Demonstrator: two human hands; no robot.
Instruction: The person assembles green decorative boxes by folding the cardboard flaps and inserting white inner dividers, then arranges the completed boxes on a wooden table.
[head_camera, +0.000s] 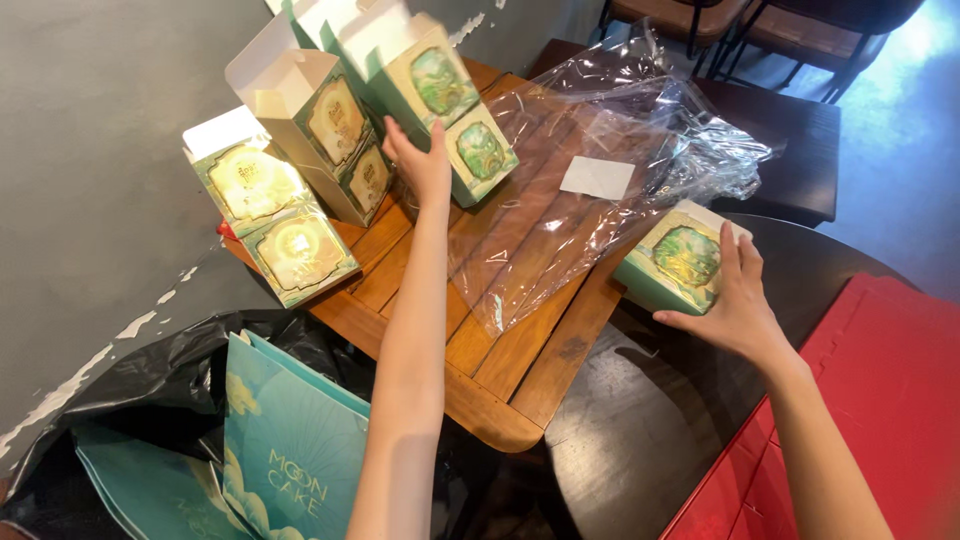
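Head view, the only one I have: I've got my left hand (420, 165) stretched out across the slatted wooden table (500, 370), fingers spread wide and pressed against the tall green-and-cream cardboard box with round gold-and-green medallions (450, 105), which is tilted and blurred. It's steadying that box rather than closed round it. Beside it stand two more open-topped boxes of the same kind (300, 170), flaps up, at the table's far left corner.

My right hand (735, 300) is curled around a smaller green box with a green medallion (675, 262), thumb on its side and fingers over the top, at the table's right edge, touching the crumpled clear plastic wrap (610, 170).

I judge I'm mid-way through standing boxes in a row; next calls for setting the tilted box square and upright before letting go. Teal paper bags (290, 450) sit below in a black plastic sack (150, 380).
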